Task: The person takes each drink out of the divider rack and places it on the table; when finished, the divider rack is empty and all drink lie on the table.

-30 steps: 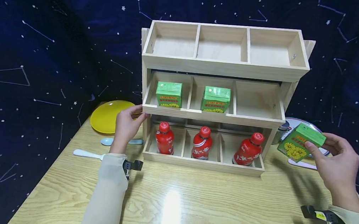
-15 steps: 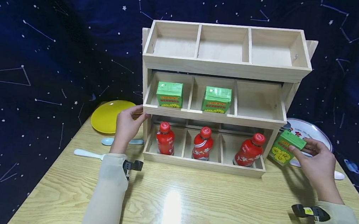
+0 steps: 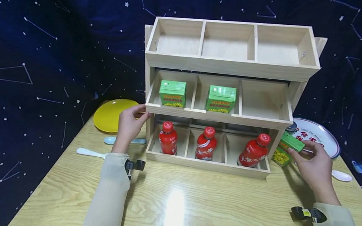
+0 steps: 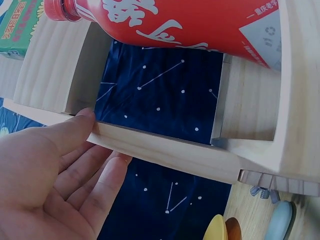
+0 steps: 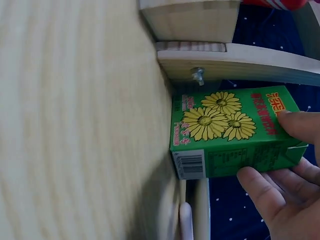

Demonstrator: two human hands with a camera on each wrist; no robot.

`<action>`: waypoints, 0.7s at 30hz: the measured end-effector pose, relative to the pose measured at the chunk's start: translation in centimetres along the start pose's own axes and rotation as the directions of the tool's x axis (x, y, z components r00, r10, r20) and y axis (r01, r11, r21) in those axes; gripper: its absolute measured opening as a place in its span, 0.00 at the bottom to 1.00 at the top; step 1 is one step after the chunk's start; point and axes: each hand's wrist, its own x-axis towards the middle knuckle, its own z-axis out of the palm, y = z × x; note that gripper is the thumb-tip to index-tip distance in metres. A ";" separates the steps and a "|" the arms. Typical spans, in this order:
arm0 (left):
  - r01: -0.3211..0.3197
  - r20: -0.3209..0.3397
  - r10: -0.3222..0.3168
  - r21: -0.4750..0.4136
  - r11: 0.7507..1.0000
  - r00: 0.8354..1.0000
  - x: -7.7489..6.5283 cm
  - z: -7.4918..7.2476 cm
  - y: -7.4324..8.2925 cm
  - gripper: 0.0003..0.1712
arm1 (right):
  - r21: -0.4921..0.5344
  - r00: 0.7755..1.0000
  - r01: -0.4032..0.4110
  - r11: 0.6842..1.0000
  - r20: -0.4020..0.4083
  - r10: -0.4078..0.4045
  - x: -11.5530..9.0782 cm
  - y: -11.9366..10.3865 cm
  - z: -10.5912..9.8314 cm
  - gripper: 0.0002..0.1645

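Observation:
A three-tier wooden rack (image 3: 230, 67) stands at the back of the table. My left hand (image 3: 130, 125) pinches its left upright (image 4: 165, 147) below the middle tier, thumb on one side and fingers on the other. My right hand (image 3: 315, 168) holds a green drink carton (image 3: 286, 149) with yellow flowers at the rack's lower right. In the right wrist view the carton's barcode end is down at the tabletop, thumb on the printed face and fingers on the side. Two similar cartons, left (image 3: 172, 93) and centre (image 3: 221, 99), sit in the middle tier.
Red bottles (image 3: 168, 138), one per compartment, stand in the bottom tier. At the left lie a yellow plate (image 3: 111, 117), a blue spoon (image 3: 110, 140) and a white utensil (image 3: 88, 152). A white plate (image 3: 320, 130) and a pale spoon (image 3: 341, 176) are at the right.
My right hand has moved left and down with the green carton, from out at the right to beside the rack's lower right. The left hand stays on the upright.

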 end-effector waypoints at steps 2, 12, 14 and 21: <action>0.002 0.001 -0.002 0.001 1.000 1.000 0.0 0.0 0.1 0.22 | 0.014 1.000 0.020 1.000 0.007 -0.020 0.0 0.1 0.0 0.37; -0.003 0.004 0.003 -0.002 1.000 1.000 -0.1 0.1 0.1 0.22 | 0.023 0.998 -0.045 0.999 0.032 0.044 -0.9 -0.1 -1.1 0.45; -0.001 0.005 0.001 -0.001 1.000 1.000 -0.1 0.1 0.1 0.23 | 0.037 0.998 -0.051 0.998 -0.029 0.052 -1.2 -0.9 -1.6 0.43; 0.002 0.001 -0.002 -0.005 1.000 1.000 -0.1 -0.1 0.3 0.23 | 0.117 0.984 -0.006 0.993 -0.177 0.027 -1.7 -4.9 -3.0 0.33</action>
